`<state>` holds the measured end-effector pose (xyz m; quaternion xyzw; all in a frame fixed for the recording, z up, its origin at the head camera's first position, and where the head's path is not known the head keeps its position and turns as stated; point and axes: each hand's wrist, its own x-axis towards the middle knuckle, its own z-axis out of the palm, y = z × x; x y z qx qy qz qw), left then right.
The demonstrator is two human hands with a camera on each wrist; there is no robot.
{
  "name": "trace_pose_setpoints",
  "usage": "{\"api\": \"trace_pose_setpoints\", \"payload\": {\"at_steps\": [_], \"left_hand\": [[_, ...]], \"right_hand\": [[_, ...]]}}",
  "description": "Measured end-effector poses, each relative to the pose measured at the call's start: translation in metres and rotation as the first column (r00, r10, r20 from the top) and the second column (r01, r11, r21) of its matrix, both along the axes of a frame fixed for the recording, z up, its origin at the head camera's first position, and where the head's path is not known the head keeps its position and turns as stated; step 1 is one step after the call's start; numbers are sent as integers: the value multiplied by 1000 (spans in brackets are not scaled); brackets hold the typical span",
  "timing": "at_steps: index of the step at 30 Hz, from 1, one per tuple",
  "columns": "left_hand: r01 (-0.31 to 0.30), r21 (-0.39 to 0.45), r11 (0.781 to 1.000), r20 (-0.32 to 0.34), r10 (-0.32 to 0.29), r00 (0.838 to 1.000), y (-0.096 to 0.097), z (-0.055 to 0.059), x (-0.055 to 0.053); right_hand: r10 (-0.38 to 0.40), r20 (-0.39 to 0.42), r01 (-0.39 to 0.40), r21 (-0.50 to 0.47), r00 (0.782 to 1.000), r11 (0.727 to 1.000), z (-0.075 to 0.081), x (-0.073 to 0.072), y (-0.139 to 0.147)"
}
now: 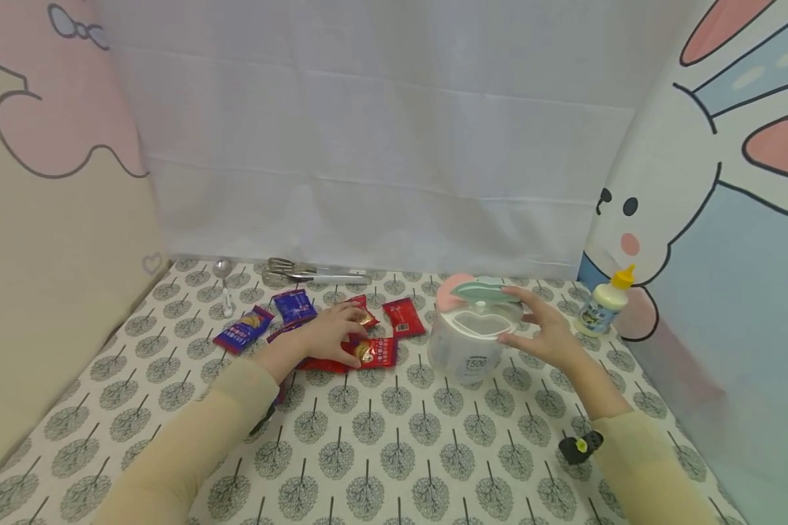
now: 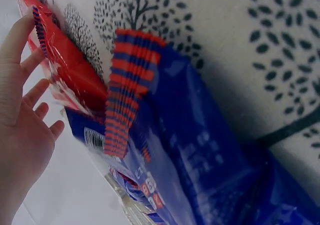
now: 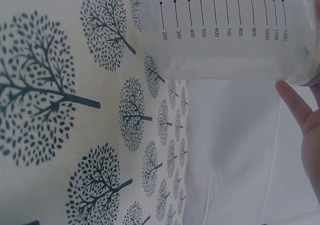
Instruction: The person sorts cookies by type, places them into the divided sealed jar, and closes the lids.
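My left hand [image 1: 331,335] reaches over the heap of snack packets, fingers spread and touching a red packet [image 1: 381,352]. In the left wrist view, fingertips rest against a red packet [image 2: 75,70], with a blue packet [image 2: 185,150] close beside it. A clear storage canister [image 1: 460,354] with printed measuring marks stands upright to the right. Its white lid carries a pink part and a raised green leaf-shaped flap [image 1: 482,293]. My right hand [image 1: 551,335] holds the canister at its top, fingers by the flap and thumb at the rim. Some fingers are hidden.
More packets lie around, including a blue one [image 1: 294,306] and a red one [image 1: 404,318]. Behind them are a spoon [image 1: 223,271] and metal utensils [image 1: 315,277]. A yellow-capped bottle [image 1: 602,308] stands at the right edge. Curtains enclose the patterned cloth [image 1: 394,459].
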<state>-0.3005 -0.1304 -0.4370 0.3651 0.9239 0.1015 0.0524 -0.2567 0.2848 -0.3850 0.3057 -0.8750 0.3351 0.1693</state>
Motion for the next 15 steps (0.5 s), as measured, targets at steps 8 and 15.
{"api": "trace_pose_setpoints", "payload": {"at_steps": [8,15], "left_hand": [[-6,62,998,28,4,1000,14,8,5],[-34,253,967,129,1,992,20,24,10]], "right_hand": [[9,-14,-10,-11,1000,1000,2,2,-1],[9,-14,-9,-5,1000,1000,1,2,-1]]}}
